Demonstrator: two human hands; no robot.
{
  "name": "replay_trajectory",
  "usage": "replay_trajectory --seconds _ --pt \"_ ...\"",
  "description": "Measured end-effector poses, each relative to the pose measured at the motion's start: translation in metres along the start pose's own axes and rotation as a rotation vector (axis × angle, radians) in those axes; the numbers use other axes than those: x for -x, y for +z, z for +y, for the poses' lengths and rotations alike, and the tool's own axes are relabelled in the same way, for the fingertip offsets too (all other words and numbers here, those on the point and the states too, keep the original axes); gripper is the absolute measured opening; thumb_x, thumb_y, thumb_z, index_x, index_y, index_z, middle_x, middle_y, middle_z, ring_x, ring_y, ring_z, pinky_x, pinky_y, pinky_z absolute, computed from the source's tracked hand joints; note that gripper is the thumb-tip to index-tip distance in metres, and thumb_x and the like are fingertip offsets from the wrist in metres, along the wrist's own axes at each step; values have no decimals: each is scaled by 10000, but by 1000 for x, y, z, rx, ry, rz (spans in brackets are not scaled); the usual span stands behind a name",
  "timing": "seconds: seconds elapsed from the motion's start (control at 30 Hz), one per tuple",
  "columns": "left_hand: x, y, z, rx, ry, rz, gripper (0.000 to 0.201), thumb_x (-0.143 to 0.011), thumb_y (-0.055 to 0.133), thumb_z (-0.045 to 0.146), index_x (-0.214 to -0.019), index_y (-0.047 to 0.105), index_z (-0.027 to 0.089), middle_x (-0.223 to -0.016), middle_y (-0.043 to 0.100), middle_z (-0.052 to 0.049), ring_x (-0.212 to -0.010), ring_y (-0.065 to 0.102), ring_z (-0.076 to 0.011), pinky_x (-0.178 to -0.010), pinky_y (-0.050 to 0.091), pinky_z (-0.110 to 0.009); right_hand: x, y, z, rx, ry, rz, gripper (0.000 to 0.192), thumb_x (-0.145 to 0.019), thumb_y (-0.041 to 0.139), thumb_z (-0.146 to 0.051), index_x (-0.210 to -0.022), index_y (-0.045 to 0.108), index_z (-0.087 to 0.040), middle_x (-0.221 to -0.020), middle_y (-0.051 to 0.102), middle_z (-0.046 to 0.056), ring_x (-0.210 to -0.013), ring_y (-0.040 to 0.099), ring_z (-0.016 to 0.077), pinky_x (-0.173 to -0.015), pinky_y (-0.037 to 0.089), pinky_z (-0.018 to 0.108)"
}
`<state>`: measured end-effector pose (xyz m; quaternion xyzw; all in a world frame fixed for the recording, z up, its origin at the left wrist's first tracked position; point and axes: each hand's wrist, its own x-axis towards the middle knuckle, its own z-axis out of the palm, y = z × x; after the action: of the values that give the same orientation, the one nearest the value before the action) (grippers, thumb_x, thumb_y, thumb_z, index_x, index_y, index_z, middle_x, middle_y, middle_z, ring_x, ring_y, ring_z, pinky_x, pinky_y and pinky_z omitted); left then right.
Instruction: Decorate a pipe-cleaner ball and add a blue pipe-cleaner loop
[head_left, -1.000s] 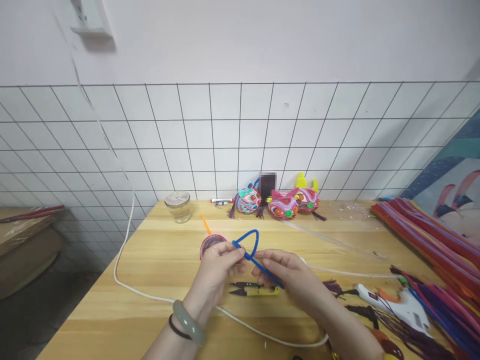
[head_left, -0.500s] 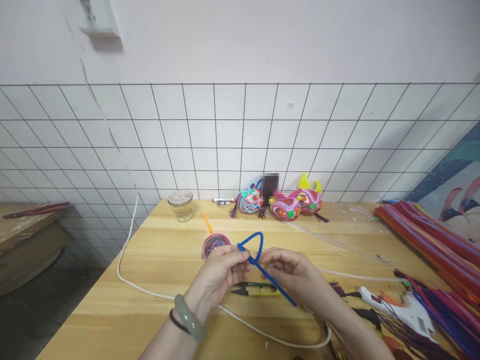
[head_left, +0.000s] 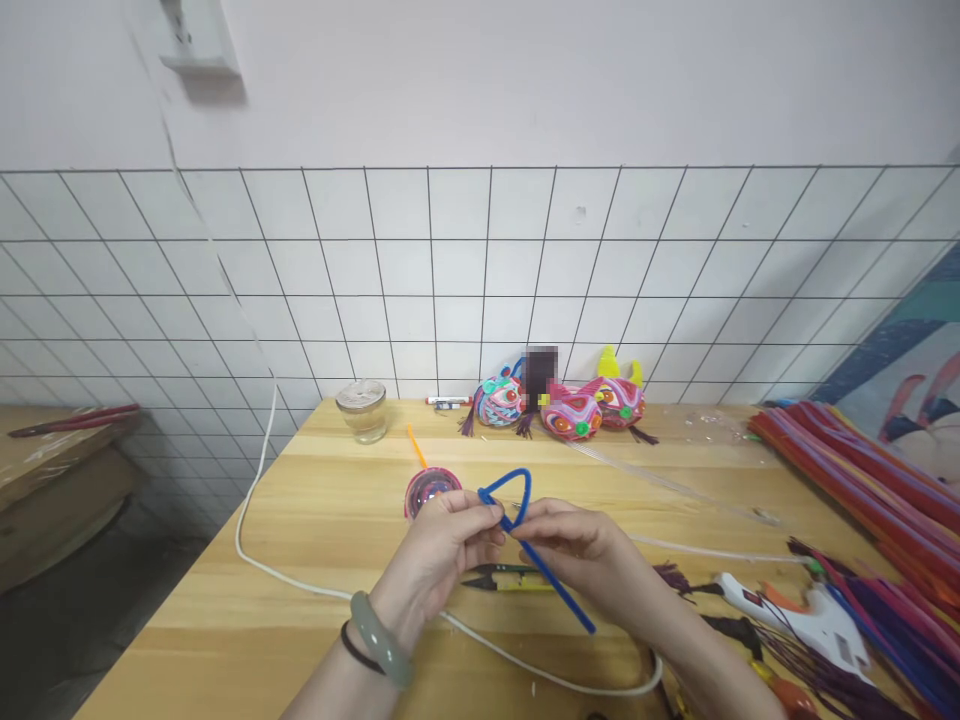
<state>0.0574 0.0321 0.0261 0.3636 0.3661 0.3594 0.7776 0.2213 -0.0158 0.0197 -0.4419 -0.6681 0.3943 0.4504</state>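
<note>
We see a blue pipe cleaner [head_left: 525, 530] held above the middle of the wooden table [head_left: 300, 520], between both hands. Its upper part is bent into a small rounded triangle loop, and the two strands cross just below this loop; from the crossing one straight fuzzy tail runs down and to the right, under the right hand. The left hand [head_left: 442, 555] pinches the wire at the left side of the crossing with thumb and forefinger closed on it, and the right hand [head_left: 581, 550] pinches it from the right side in the same way, so both hands are closed on the same piece. On the left wrist we notice a pale green bangle [head_left: 379, 640] and a thin dark band.

Under the hands lie small thread snips [head_left: 510, 577] with yellow handle, flat on the table, and a white cord [head_left: 255, 560] passes beside them. Behind the left hand is a round pink spiral disc [head_left: 427, 488]. For containers, there is only a small glass jar [head_left: 362, 410] near the back edge (closed with a lid; we cannot tell what is inside). At the right lies a white glue gun [head_left: 795, 610] and a big heap of coloured pipe cleaners [head_left: 862, 480]
</note>
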Motion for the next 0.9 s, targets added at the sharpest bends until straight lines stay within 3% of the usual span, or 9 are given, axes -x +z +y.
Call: replay_trajectory --seconds 0.4,0.57,0.63,0.9 --pt "-2 -1 0 -51 12 37 112 -598 720 171 -623 629 110 -530 621 -29 -501 572 -102 -471 462 -190 0 0 1 69 -24 -7 184 -813 536 -234 -841 717 -234 -881 661 59 -838 596 191 -757 459 310" --pt "-4 -1 -1 -77 48 86 135 -602 718 192 -602 609 112 -521 621 -26 -477 557 -88 -470 463 -187 2 -1 4 -90 165 142 152 -758 611 -299 -869 661 -208 -829 666 51 -760 606 185 -711 479 310" --pt "-5 -1 -3 -85 65 99 149 -599 720 201 -593 602 112 -513 616 -24 -477 557 -88 -471 462 -186 1 1 3 -143 231 140 189 -726 642 -320 -869 650 -197 -803 673 47 -728 604 182 -682 479 300" --pt "-4 8 -11 -100 103 99 192 -578 741 240 -595 593 118 -525 625 -25 -495 561 -100 -481 462 -201 -2 11 -1 -28 296 154 260 -721 595 -399 -642 623 -153 -546 572 -7 -521 507 122 -503 391 229"
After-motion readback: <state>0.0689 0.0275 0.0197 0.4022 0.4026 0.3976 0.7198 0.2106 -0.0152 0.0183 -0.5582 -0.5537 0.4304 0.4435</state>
